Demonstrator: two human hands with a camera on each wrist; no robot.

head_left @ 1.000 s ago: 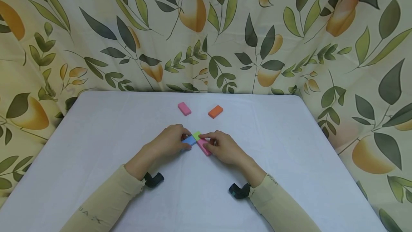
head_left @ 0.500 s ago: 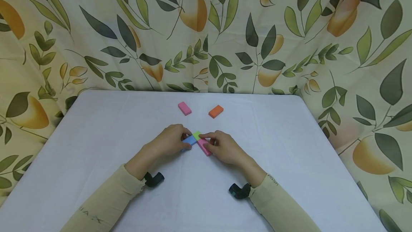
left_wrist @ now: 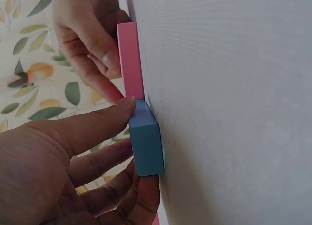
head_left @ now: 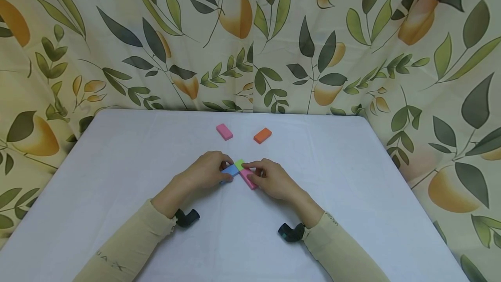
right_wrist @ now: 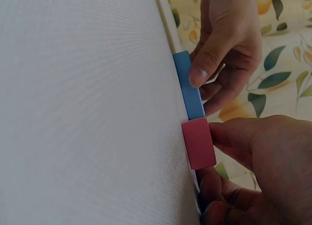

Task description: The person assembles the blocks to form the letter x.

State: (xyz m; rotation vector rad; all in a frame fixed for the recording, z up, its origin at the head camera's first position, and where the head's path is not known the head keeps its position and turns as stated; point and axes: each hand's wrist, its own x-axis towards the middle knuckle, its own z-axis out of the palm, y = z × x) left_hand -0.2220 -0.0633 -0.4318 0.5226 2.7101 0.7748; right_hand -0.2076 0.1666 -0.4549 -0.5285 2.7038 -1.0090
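Both hands are pinching small blocks mid-table on the white tablecloth (head_left: 117, 164): left hand (head_left: 203, 172) grips the flat blue rectangular block (head_left: 230, 170), right hand (head_left: 272, 179) the pink one (head_left: 247, 178), ends touching. They look light, stiff, smooth; best held by the long edges. A green block (head_left: 239, 164) behind them is mostly hidden.

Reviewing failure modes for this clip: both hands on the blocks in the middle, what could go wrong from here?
1. The left hand pinches the blue block and the right hand the pink block, ends touching; uneven pressure could skew one.
2. The green block sits right against them; a fingertip could knock it.
3. The table is covered in cloth; sliding blocks may bunch it.
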